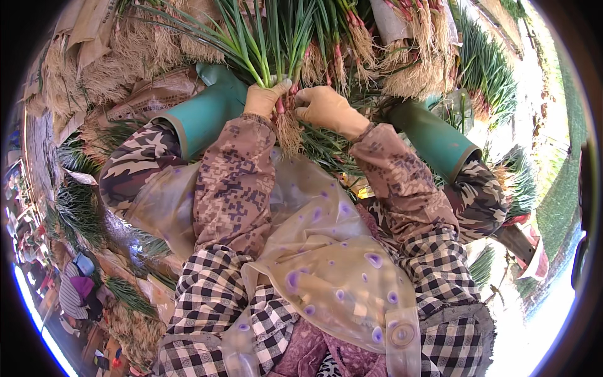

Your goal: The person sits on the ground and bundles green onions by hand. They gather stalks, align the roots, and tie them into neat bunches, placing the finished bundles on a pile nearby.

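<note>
My left hand (268, 96), in a tan glove, grips a bunch of spring onions (281, 106) with reddish bulbs. The long green leaves point away from me, and pale stringy roots (288, 132) hang towards my apron. Just right of the bunch is my right hand (330, 110), also gloved, its fingers curled and its thumb beside the bulbs. Whether anything is pinched between those fingertips is hidden. Loose green leaves (330, 146) lie below the right hand, between my boots.
Teal rubber boots (207, 113) flank my hands. A translucent spotted plastic apron (320, 212) covers my lap. Rooted onion bundles (419, 70) are stacked ahead, some in brown paper (94, 35). More bundles (487, 66) lie at the right. A person (77, 287) is at the far left.
</note>
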Demonstrator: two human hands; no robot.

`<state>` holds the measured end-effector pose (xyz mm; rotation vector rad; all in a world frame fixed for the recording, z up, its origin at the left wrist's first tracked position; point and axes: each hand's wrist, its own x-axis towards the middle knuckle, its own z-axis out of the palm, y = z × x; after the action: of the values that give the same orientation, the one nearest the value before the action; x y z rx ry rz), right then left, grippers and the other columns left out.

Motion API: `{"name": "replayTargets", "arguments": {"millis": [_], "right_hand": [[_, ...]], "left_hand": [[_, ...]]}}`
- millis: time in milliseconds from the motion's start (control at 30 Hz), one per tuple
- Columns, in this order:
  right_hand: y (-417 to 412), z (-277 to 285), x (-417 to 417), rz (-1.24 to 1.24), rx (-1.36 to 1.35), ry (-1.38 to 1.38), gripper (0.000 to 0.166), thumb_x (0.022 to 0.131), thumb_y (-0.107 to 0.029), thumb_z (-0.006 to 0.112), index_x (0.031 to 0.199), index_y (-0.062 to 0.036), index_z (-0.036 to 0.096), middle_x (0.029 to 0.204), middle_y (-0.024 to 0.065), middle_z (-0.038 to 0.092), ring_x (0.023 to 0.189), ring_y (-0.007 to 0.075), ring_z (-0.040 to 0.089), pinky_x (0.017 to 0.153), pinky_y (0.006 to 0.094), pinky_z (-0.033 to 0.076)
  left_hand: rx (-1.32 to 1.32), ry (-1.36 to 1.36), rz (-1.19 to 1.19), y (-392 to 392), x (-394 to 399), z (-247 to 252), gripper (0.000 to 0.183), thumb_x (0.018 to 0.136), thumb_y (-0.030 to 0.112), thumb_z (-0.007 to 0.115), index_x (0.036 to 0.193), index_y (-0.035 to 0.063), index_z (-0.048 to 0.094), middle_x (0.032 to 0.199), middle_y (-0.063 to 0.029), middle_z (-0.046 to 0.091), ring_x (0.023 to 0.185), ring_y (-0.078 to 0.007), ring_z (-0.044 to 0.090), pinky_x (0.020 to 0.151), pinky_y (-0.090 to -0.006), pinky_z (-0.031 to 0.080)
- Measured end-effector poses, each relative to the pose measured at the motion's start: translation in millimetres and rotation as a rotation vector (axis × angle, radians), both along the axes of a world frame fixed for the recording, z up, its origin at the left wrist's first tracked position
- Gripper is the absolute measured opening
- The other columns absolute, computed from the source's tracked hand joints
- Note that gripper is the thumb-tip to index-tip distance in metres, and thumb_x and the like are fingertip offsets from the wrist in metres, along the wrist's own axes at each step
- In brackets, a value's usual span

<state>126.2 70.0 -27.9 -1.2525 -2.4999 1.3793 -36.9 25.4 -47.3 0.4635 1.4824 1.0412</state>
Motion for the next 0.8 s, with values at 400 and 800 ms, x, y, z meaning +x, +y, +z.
{"name": "replayTargets", "arguments": {"millis": [400,800], "right_hand": [[33.9,9.8,-20.0,-0.642,-0.568,0.422,0.024,0.082,-0.022,0.069,0.089,0.0007,0.065,0.065,0.0048,0.061,0.052,0.0081,0.051,0.047,0.0222,0.040],[32.0,-49.2,-4.9,-0.981,-0.690,-0.117,0.013,0.086,-0.021,0.060,0.081,-0.0123,0.069,0.085,0.0068,0.069,0.083,0.0151,0.065,0.074,0.0255,0.051]], "left_hand": [[-0.069,-0.075,-0.119,-3.4,3.0,9.4,0.020,0.084,0.025,0.065,0.084,0.0057,0.062,0.056,-0.0040,0.058,0.037,-0.0110,0.049,0.032,-0.0222,0.028],[0.119,-0.447,-0.068,-9.7,4.8,23.2,0.034,0.086,0.024,0.064,0.107,-0.0031,0.061,0.072,-0.0056,0.054,0.054,-0.0182,0.055,0.050,-0.0322,0.047]]}}
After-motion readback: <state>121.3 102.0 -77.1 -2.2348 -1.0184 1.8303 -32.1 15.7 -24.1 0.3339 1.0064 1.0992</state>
